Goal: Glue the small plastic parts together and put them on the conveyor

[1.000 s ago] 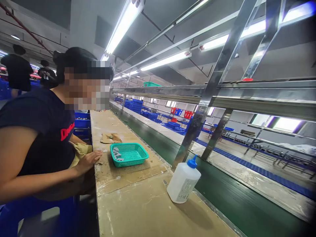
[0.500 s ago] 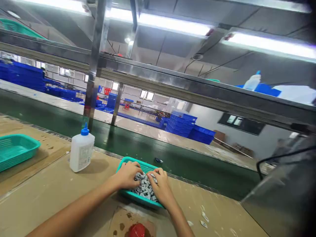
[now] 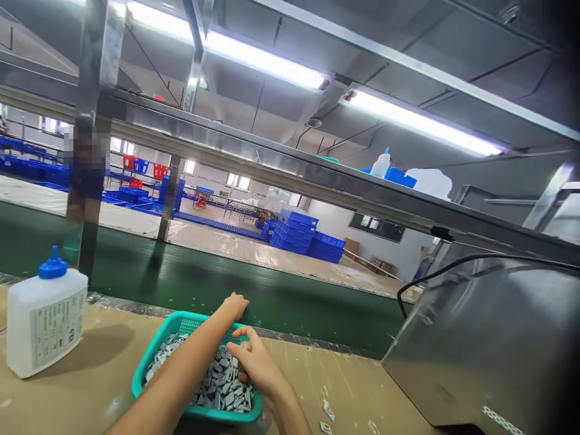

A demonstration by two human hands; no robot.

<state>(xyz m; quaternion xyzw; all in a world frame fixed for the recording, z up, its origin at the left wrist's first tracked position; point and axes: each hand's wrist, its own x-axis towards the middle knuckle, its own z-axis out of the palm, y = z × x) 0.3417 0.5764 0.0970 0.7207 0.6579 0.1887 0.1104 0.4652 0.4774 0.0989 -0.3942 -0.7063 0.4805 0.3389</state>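
**Head camera: two bare hands at a teal basket of small grey parts**

Head view, looking forward and down. The right hand [image 3: 256,362] sits low over the pile, its fingers curled and its fingertips [image 3: 231,349] reaching down among the pieces. Whether it has hold of any piece cannot be told. The left hand [image 3: 234,306] rests at the far rim of the basket, with the left forearm [image 3: 181,368] lying across the basket. Its fingers are mostly hidden, so its grip cannot be told either.

Under both hands, the small grey parts [image 3: 224,386] lie loose and heaped in the teal mesh basket [image 3: 148,352], which sits at the far edge of a cardboard-topped workbench [image 3: 90,393]. A white squeeze bottle [image 3: 45,323] with a blue nozzle cap and a printed label stands to the left of the basket, well clear of it. Small white scraps [image 3: 328,411] lie on the bench to the right.

Beyond the bench runs a green conveyor belt [image 3: 190,284], with a stainless steel rail [image 3: 272,160] above it. A stainless steel housing [image 3: 480,344] with a black cable [image 3: 453,260] looped over it fills the right side. Stacked blue crates [image 3: 294,232] stand far off across the factory floor.
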